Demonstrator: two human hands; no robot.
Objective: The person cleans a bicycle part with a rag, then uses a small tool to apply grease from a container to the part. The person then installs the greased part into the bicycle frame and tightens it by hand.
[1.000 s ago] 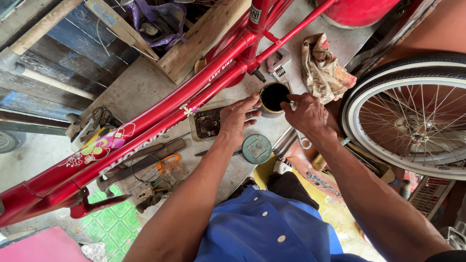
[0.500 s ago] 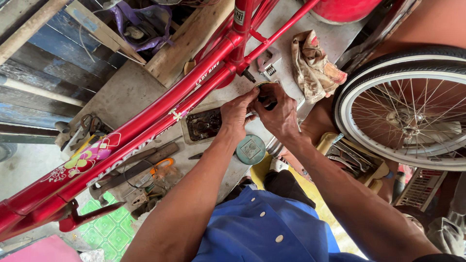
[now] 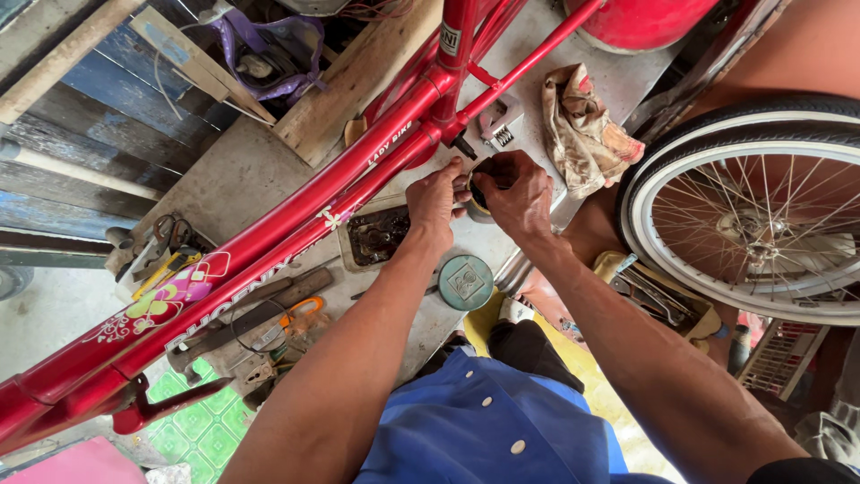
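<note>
Our two hands have closed in on each other over the last second: a moment ago they sat apart on either side of the small round dark tin (image 3: 477, 199), and now they meet over it, just below the bottom bracket of the glossy red steel bicycle frame (image 3: 296, 224). We judge the work has passed from reaching to handling something at that tin.

The fingers of our right hand (image 3: 518, 193) are curled and pressed together, covering most of the tin's mouth; whether they pinch anything inside we cannot tell. Our left hand (image 3: 436, 199) has its fingertips bent in against the tin's near edge, thumb tucked close.

Below the frame lies a flat round teal metal lid (image 3: 466, 282), and beside that a shallow greasy metal tray (image 3: 376, 237). Right of the frame's seat tube sits a crumpled stained rag (image 3: 587, 130), and further right the spoked white-walled bicycle wheel (image 3: 752, 224).
</note>
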